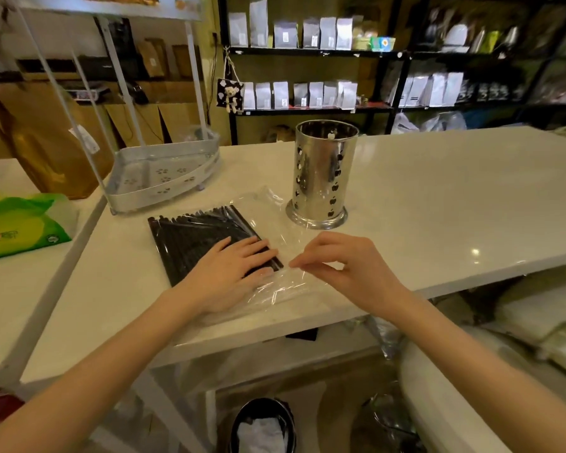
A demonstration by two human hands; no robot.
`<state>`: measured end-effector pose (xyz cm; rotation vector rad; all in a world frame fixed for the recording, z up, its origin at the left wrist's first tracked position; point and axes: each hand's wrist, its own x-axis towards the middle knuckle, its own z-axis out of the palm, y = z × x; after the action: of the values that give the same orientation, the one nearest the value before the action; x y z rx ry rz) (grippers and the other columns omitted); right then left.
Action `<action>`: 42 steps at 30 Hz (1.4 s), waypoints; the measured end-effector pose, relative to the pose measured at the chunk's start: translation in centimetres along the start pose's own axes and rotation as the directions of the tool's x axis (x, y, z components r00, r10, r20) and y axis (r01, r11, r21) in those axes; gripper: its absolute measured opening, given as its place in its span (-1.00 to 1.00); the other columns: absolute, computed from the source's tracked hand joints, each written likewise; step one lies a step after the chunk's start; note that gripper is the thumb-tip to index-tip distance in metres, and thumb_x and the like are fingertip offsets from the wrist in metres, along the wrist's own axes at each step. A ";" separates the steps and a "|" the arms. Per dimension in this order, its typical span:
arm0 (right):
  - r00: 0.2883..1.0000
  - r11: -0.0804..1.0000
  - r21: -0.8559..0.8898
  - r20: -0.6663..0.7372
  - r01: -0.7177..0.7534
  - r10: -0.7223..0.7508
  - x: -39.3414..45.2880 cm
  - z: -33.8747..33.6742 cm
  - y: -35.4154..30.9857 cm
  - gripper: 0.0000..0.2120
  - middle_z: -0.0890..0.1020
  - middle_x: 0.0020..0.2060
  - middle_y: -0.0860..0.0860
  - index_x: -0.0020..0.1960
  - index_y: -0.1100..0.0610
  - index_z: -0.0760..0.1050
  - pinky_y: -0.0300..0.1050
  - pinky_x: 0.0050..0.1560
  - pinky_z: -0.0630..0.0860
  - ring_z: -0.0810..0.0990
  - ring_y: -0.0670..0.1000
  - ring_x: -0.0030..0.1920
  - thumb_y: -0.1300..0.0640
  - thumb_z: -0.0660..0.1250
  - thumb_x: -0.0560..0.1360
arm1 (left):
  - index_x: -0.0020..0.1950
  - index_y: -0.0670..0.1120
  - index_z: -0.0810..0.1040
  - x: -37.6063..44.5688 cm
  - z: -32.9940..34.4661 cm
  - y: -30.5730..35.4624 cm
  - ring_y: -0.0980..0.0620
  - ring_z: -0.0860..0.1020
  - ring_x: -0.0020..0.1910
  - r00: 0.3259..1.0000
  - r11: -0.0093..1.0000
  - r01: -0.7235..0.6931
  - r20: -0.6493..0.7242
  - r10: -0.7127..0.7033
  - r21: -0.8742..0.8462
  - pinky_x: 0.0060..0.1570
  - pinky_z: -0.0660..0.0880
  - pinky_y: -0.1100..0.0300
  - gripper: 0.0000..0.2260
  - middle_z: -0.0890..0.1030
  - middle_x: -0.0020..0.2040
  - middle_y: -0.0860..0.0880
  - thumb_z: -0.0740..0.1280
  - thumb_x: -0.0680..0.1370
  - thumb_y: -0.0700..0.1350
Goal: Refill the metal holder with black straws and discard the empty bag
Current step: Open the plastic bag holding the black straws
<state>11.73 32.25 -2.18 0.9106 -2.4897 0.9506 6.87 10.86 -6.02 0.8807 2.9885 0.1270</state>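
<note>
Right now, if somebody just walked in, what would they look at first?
Probably the shiny metal holder, standing upright and looking empty on the white counter. Just in front of it lies a clear bag of black straws, with the left hand pressing flat on it and the right hand's fingers pinching the plastic.

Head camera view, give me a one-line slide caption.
Left hand flat on bagged black straws, right hand pinching the clear bag beside the metal holder.

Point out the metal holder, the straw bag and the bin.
metal holder (pixel 322 171), head view, middle of its side wall
straw bag (pixel 190 237), head view, over the black straws
bin (pixel 264 411), head view, dark rim
</note>
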 end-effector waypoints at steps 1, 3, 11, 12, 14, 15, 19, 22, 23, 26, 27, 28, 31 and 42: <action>1.000 1.000 0.000 -0.018 0.013 -0.013 -0.4 -0.3 0.0 -0.84 0.59 -0.19 -0.10 -0.02 0.06 0.65 -0.45 -0.11 0.42 0.52 -0.15 -0.18 0.21 0.38 0.43 | 0.45 0.17 0.01 0.0 0.0 0.0 0.18 -0.05 0.49 1.000 1.000 -0.007 -0.014 0.007 -0.004 0.42 -0.20 0.11 -0.25 0.05 0.52 0.15 -0.38 0.32 0.38; 0.998 0.999 -0.002 -0.046 0.033 -0.033 -1.1 -0.8 0.0 -0.84 0.62 -0.20 -0.04 -0.02 0.06 0.65 -0.46 -0.14 0.42 0.53 -0.13 -0.19 0.17 0.36 0.44 | 0.45 0.16 0.03 0.0 0.0 0.1 0.17 -0.03 0.49 1.000 1.000 0.003 -0.016 -0.003 -0.013 0.42 -0.19 0.12 -0.27 0.07 0.51 0.15 -0.35 0.33 0.36; 0.977 0.965 -0.198 -0.088 0.174 -0.194 -4.5 -1.2 0.1 -0.72 0.66 -0.19 0.07 0.00 0.07 0.64 -0.09 -0.24 0.55 0.58 0.00 -0.18 0.03 0.17 0.55 | 0.44 0.19 0.06 0.0 0.0 -0.2 0.27 -0.04 0.41 0.999 0.999 -0.015 -0.047 0.013 -0.038 0.38 -0.19 0.17 -0.19 0.11 0.50 0.15 -0.40 0.27 0.44; 0.970 0.952 -0.237 -0.097 0.196 -0.224 -5.0 -1.0 0.1 -0.72 0.66 -0.19 0.07 0.00 0.07 0.64 -0.09 -0.23 0.54 0.57 0.00 -0.17 0.04 0.15 0.56 | 0.44 0.19 0.05 0.1 0.1 -0.3 0.27 -0.04 0.41 0.999 0.999 -0.015 -0.043 0.013 -0.036 0.37 -0.19 0.17 -0.18 0.11 0.50 0.15 -0.41 0.26 0.45; 0.957 0.926 -0.300 -0.103 0.230 -0.271 -6.0 -0.8 0.3 -0.79 0.66 -0.19 0.07 0.00 0.07 0.64 -0.11 -0.18 0.50 0.56 -0.01 -0.15 0.13 0.22 0.53 | 0.43 0.19 0.03 0.3 0.2 -0.4 0.27 -0.06 0.40 0.999 1.000 -0.012 -0.033 0.012 -0.022 0.37 -0.20 0.17 -0.18 0.10 0.51 0.14 -0.38 0.26 0.48; 0.951 0.915 -0.321 -0.102 0.245 -0.290 -6.4 -0.8 0.2 -0.80 0.66 -0.19 0.06 0.01 0.07 0.63 -0.11 -0.16 0.49 0.56 -0.01 -0.13 0.17 0.25 0.49 | 0.43 0.19 0.02 0.3 0.2 -0.4 0.29 -0.08 0.38 1.000 1.000 -0.011 -0.029 0.010 -0.017 0.36 -0.20 0.18 -0.18 0.10 0.51 0.14 -0.37 0.25 0.49; 0.928 0.864 -0.395 -0.068 0.312 -0.366 -7.5 -0.7 -0.3 -0.81 0.66 -0.20 0.06 0.04 0.09 0.58 -0.12 -0.14 0.48 0.54 -0.02 -0.13 0.24 0.28 0.46 | 0.44 0.18 0.07 0.1 0.0 -0.2 0.31 -0.06 0.35 0.999 0.999 -0.014 -0.042 0.011 -0.053 0.36 -0.19 0.18 -0.11 0.11 0.50 0.15 -0.41 0.21 0.50; 0.916 0.829 -0.444 -0.042 0.341 -0.399 -7.9 -0.9 -0.7 -0.80 0.66 -0.21 0.05 0.02 0.12 0.62 -0.13 -0.13 0.47 0.52 -0.03 -0.15 0.28 0.34 0.43 | 0.44 0.18 0.08 0.0 -0.1 0.0 0.26 -0.03 0.42 0.999 0.999 -0.010 -0.034 0.009 -0.048 0.38 -0.17 0.17 -0.17 0.11 0.50 0.15 -0.31 0.26 0.50; 0.912 0.817 -0.457 -0.031 0.351 -0.409 -8.0 -0.9 -0.8 -0.80 0.67 -0.21 0.05 0.01 0.13 0.62 -0.12 -0.13 0.47 0.54 -0.03 -0.16 0.29 0.36 0.42 | 0.44 0.18 0.08 0.1 -0.1 0.0 0.21 0.00 0.46 1.000 0.999 -0.006 -0.030 0.005 -0.042 0.40 -0.17 0.15 -0.25 0.11 0.50 0.13 -0.24 0.32 0.46; 0.903 0.788 -0.493 -0.012 0.368 -0.429 -8.6 -0.9 -1.1 -0.81 0.68 -0.20 0.04 0.01 0.13 0.63 -0.10 -0.14 0.48 0.60 0.00 -0.19 0.29 0.38 0.42 | 0.44 0.16 0.11 0.0 -0.2 0.0 0.14 0.04 0.49 1.000 0.999 -0.005 -0.025 0.003 -0.051 0.42 -0.14 0.10 -0.35 0.14 0.50 0.11 -0.17 0.40 0.38; 0.902 0.780 -0.506 -0.009 0.367 -0.431 -8.9 -0.8 -1.1 -0.82 0.68 -0.19 0.04 0.01 0.14 0.62 -0.11 -0.13 0.48 0.61 0.00 -0.19 0.29 0.37 0.43 | 0.43 0.16 0.11 0.0 -0.2 0.0 0.13 0.05 0.49 1.000 0.998 -0.014 -0.026 0.012 -0.055 0.43 -0.13 0.08 -0.29 0.14 0.50 0.11 -0.21 0.36 0.43; 0.902 0.772 -0.520 -0.004 0.366 -0.431 -9.2 -0.7 -1.2 -0.83 0.69 -0.18 0.04 0.01 0.14 0.61 -0.11 -0.13 0.48 0.62 0.00 -0.19 0.29 0.36 0.44 | 0.43 0.16 0.11 -0.1 -0.3 0.0 0.13 0.06 0.48 1.000 0.998 -0.019 -0.022 0.018 -0.057 0.43 -0.12 0.07 -0.23 0.14 0.50 0.12 -0.24 0.31 0.47; 0.914 0.773 -0.532 0.002 0.345 -0.407 -10.3 -0.2 -1.6 -0.86 0.71 -0.15 0.02 -0.02 0.15 0.63 -0.12 -0.17 0.54 0.66 -0.02 -0.17 0.27 0.36 0.45 | 0.44 0.13 0.14 -0.2 -0.5 0.3 0.10 0.10 0.48 1.000 0.998 -0.005 -0.028 0.003 -0.065 0.44 -0.08 0.03 -0.30 0.19 0.49 0.09 -0.17 0.36 0.39; 0.996 0.934 -0.349 -0.010 0.078 -0.087 -11.6 -0.1 -2.2 -0.78 0.71 -0.09 -0.07 0.04 0.08 0.60 -0.30 -0.11 0.58 0.67 -0.12 -0.09 0.21 0.28 0.44 | 0.46 0.11 0.12 1.0 -1.6 1.6 0.01 0.18 0.46 0.997 0.997 0.023 0.071 -0.028 0.072 0.42 0.06 0.06 -0.55 0.18 0.50 0.04 0.02 0.57 0.13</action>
<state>21.83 36.32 -6.80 0.8692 -2.4658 0.4657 6.81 12.67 -4.30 0.8343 2.9526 -0.0112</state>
